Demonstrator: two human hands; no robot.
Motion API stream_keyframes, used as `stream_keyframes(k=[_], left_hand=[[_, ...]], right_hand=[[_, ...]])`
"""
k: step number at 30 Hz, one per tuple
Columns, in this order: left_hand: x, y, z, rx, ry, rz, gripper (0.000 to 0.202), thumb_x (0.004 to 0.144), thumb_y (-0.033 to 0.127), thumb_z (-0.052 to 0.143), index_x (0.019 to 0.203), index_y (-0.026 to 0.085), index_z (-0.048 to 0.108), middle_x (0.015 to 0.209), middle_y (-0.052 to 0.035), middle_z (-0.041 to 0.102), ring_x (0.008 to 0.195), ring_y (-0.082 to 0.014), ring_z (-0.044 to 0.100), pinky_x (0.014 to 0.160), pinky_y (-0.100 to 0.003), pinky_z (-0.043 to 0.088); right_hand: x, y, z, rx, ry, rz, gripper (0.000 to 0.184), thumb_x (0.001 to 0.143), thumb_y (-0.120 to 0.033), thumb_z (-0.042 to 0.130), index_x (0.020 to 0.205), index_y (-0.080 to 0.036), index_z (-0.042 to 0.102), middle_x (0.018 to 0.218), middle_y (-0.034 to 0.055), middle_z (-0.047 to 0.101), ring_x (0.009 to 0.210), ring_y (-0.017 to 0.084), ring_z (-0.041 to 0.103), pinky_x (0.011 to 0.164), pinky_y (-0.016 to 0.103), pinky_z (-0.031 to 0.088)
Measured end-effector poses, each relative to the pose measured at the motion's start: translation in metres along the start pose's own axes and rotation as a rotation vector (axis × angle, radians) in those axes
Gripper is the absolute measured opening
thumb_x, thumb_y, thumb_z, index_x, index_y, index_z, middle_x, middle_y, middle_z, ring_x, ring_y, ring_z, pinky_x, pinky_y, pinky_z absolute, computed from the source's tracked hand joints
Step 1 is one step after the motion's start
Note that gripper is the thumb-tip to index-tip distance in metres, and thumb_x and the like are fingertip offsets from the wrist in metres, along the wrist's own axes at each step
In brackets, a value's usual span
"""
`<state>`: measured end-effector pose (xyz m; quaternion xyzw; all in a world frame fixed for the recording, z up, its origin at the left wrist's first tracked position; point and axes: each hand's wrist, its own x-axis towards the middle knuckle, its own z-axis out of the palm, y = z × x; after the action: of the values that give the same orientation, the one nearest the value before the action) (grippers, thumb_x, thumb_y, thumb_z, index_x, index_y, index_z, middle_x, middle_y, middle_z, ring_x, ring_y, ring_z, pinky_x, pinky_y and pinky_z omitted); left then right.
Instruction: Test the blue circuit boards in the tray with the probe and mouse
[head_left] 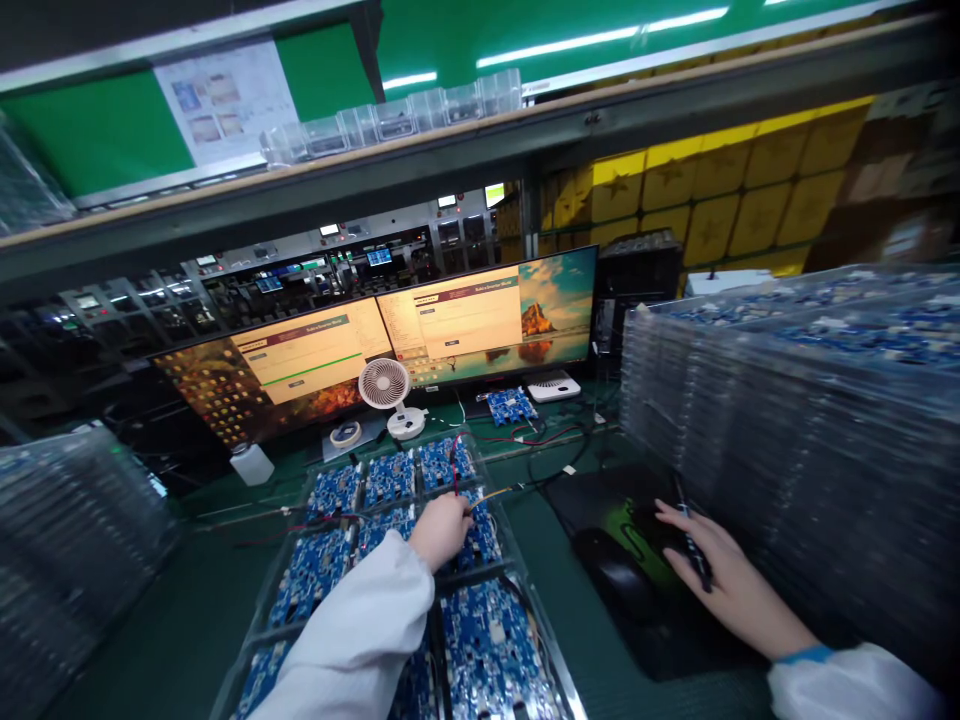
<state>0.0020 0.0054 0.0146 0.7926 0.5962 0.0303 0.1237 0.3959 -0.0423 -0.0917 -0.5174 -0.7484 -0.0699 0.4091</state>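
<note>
My left hand [441, 532] is over the tray [504, 545] of blue circuit boards, fingers closed at a board in the right column. From the fingertips run a thin red wire [454, 462] and a yellowish wire [491, 494]; the exact grip point is hidden. Another board [495, 650] lies in the compartment nearer me. Above the black mouse pad [660, 640], my right hand [724, 575] holds a dark pen [696, 562] with light markings, between thumb and fingers. A black computer mouse [616, 572] sits just left of that hand.
Two monitors [559, 320] stand behind a small white fan [384, 385]. Tall stacks of clear trays rise at right [720, 400] and left [67, 560]. A single board [511, 405] and loose cables lie at the back. A shelf [450, 150] crosses overhead.
</note>
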Motion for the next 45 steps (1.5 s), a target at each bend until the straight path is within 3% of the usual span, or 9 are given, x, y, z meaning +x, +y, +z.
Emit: stream_keyframes(k=[4,8,13,16,20,24,31,45], left_hand=[[0.002,0.0,0.001,-0.02,-0.016,0.0,0.022,0.091,0.017,0.046,0.1,0.012,0.064,0.099,-0.0135,0.071,0.09,-0.0217,0.067,0.082,-0.03,0.047],[-0.006,0.002,-0.003,-0.084,0.009,0.063,0.016,0.089,0.017,0.047,0.089,0.016,0.064,0.093,-0.0085,0.07,0.089,-0.0192,0.064,0.08,-0.027,0.046],[-0.018,0.008,-0.005,-0.442,-0.087,0.222,0.015,0.086,0.017,0.049,0.091,0.018,0.063,0.085,-0.0011,0.068,0.072,-0.0134,0.062,0.071,-0.024,0.048],[-0.019,0.006,-0.005,-0.354,-0.066,0.285,0.014,0.084,0.019,0.057,0.092,0.019,0.069,0.095,-0.0033,0.07,0.089,-0.0175,0.064,0.085,-0.027,0.048],[-0.013,-0.007,-0.001,-0.173,0.046,0.136,0.021,0.085,0.017,0.053,0.094,0.018,0.072,0.103,-0.0088,0.071,0.099,-0.0223,0.065,0.092,-0.032,0.047],[-0.007,-0.019,0.007,-0.266,0.081,0.058,0.018,0.085,0.018,0.054,0.089,0.02,0.071,0.099,-0.0058,0.076,0.096,-0.0202,0.068,0.089,-0.028,0.048],[-0.003,-0.019,0.014,-0.238,0.094,0.026,0.015,0.088,0.021,0.053,0.094,0.023,0.067,0.099,-0.0025,0.076,0.096,-0.0178,0.069,0.085,-0.025,0.047],[0.004,-0.014,0.018,-0.175,0.066,-0.002,0.022,0.091,0.023,0.047,0.099,0.021,0.066,0.092,-0.007,0.075,0.087,-0.0209,0.069,0.077,-0.028,0.047]], right_hand=[[0.0,-0.001,-0.001,-0.008,-0.005,-0.004,0.035,0.092,-0.043,0.047,0.12,-0.024,0.055,0.126,0.0085,0.063,0.116,0.025,0.059,0.098,0.046,0.053],[0.0,-0.002,-0.002,-0.011,-0.009,-0.01,0.035,0.093,-0.043,0.045,0.12,-0.024,0.056,0.125,0.0084,0.063,0.116,0.025,0.059,0.098,0.045,0.053],[0.0,-0.001,-0.002,-0.01,-0.005,-0.033,0.035,0.093,-0.043,0.047,0.122,-0.024,0.055,0.125,0.0083,0.064,0.112,0.025,0.061,0.094,0.044,0.055],[0.0,0.001,-0.001,-0.014,0.004,-0.045,0.034,0.093,-0.042,0.048,0.121,-0.025,0.055,0.123,0.0084,0.064,0.11,0.026,0.062,0.092,0.044,0.056],[0.0,0.002,0.0,-0.024,0.005,-0.051,0.033,0.093,-0.042,0.048,0.121,-0.025,0.055,0.122,0.0078,0.065,0.109,0.026,0.062,0.092,0.044,0.055],[-0.001,0.003,0.0,-0.038,0.012,-0.06,0.033,0.093,-0.042,0.048,0.121,-0.026,0.055,0.121,0.0075,0.065,0.109,0.026,0.062,0.091,0.045,0.055],[-0.002,0.004,0.002,-0.057,0.021,-0.073,0.033,0.093,-0.043,0.047,0.12,-0.025,0.056,0.12,0.0075,0.066,0.108,0.027,0.061,0.09,0.045,0.054],[-0.003,0.007,0.003,-0.058,0.02,-0.09,0.034,0.093,-0.042,0.048,0.121,-0.025,0.056,0.118,0.0069,0.066,0.106,0.025,0.061,0.09,0.043,0.054]])
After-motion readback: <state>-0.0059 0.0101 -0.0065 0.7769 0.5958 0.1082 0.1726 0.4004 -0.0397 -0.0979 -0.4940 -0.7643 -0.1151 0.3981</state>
